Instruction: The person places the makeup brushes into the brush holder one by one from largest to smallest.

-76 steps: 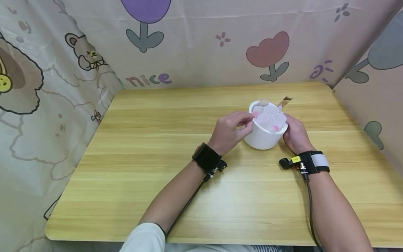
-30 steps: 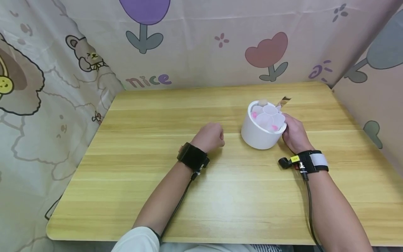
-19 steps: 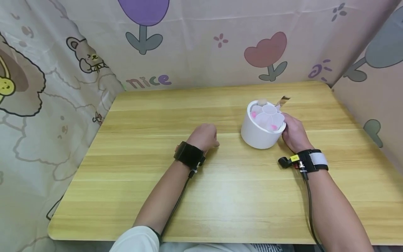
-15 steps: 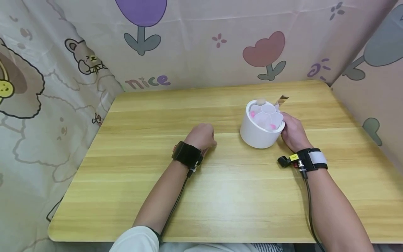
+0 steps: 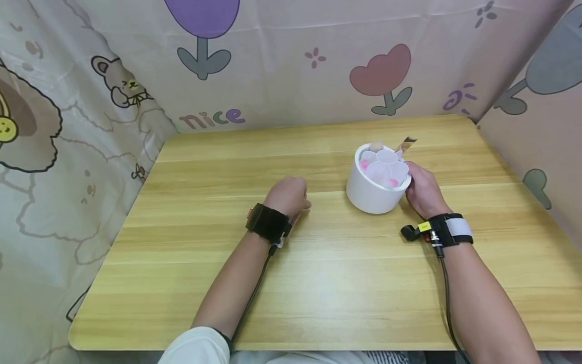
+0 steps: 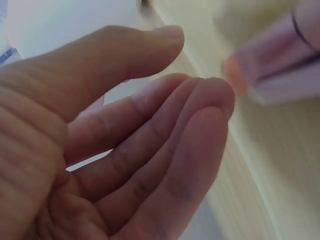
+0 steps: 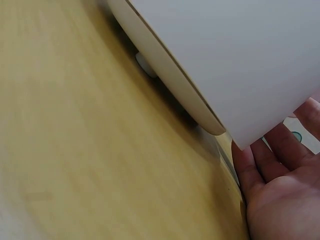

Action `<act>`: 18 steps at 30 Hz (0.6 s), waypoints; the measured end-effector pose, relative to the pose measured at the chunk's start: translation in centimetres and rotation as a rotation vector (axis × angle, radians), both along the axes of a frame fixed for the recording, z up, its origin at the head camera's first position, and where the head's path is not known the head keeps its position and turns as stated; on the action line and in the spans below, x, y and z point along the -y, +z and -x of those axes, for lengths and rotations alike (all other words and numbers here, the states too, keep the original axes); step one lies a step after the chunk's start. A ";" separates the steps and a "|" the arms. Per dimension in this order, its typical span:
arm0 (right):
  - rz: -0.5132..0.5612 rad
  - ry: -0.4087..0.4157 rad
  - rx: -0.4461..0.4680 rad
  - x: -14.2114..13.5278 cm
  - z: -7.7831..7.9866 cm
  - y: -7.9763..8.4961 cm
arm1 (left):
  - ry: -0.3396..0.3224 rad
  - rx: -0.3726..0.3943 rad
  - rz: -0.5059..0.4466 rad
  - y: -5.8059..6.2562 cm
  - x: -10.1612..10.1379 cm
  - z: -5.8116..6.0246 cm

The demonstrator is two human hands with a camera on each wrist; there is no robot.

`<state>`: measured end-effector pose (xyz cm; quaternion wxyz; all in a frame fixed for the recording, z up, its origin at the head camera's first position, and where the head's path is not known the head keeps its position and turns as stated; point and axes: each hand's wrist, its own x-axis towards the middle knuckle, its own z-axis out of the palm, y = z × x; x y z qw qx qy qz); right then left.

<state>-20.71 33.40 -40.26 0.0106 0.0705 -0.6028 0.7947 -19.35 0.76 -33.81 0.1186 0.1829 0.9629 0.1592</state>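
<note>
A round white tub (image 5: 372, 195) stands on the wooden table, right of centre. In its top sits a pale, flower-shaped lid (image 5: 382, 169) with two pink spots. My right hand (image 5: 425, 191) holds the tub's right side; in the right wrist view its fingers (image 7: 265, 157) bend round behind the white wall. Left of the tub, my left hand (image 5: 287, 195) rests low over the table, apart from it. The left wrist view shows its thumb and loosely bent fingers (image 6: 185, 170) with nothing between them.
A brown strip (image 5: 406, 144) sticks up behind the tub's rim. Seen from the right wrist, the tub's underside has a small foot (image 7: 145, 65). Patterned cloth (image 5: 273, 76) hangs along the back and both sides of the table (image 5: 204, 283). A cable (image 5: 447, 298) runs down from each wrist.
My left hand has left the tub's rim, where its fingertips were at a pink spot, and moved left over the table. My right hand stays on the tub's side.
</note>
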 end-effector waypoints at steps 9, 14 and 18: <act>0.008 0.003 -0.013 0.0 -0.1 -0.2 | -0.029 0.039 0.003 -0.7 0.4 0.2; -0.009 -0.001 -0.007 0.1 0.0 0.0 | -0.044 0.037 -0.017 -0.9 0.2 0.0; -0.010 -0.001 -0.005 0.0 -0.1 0.0 | -0.079 0.024 -0.019 -1.2 -0.2 0.1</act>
